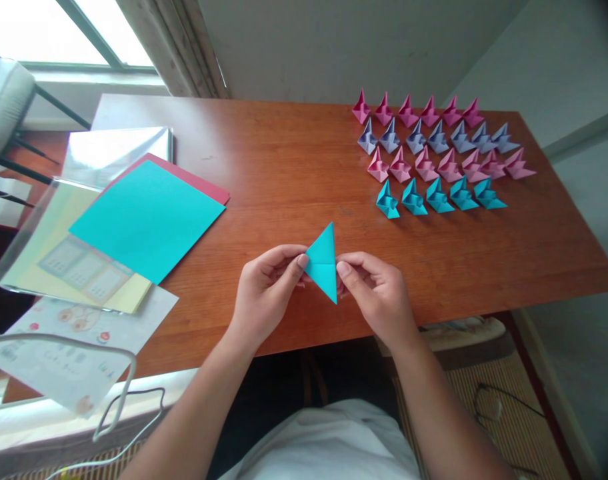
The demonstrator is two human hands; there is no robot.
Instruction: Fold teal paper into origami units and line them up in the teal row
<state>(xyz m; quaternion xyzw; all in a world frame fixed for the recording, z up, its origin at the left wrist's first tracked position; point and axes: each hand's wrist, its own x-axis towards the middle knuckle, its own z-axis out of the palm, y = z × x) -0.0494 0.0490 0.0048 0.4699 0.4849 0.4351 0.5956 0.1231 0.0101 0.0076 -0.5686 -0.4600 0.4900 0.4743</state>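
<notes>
A turquoise piece of paper folded into a triangle point(324, 262) is held up over the near part of the table, with a crease running across its middle. My left hand point(270, 283) pinches its left corner between thumb and fingers. On the opposite side, my right hand point(377, 290) grips the middle of the long right edge, thumb facing me. The fingertips behind the paper are partly hidden. Farther off to the right stand rows of folded paper figures: dark pink point(407, 112), lilac point(437, 139), light pink point(449, 167) and turquoise point(439, 197).
At the left lie a stack of turquoise paper point(149, 217) over red sheets point(194, 179), a clear packet with yellow paper point(49, 213) and a printed white sheet point(84, 347). A pale cable point(129, 387) hangs by the wooden table's point(284, 167) near left edge.
</notes>
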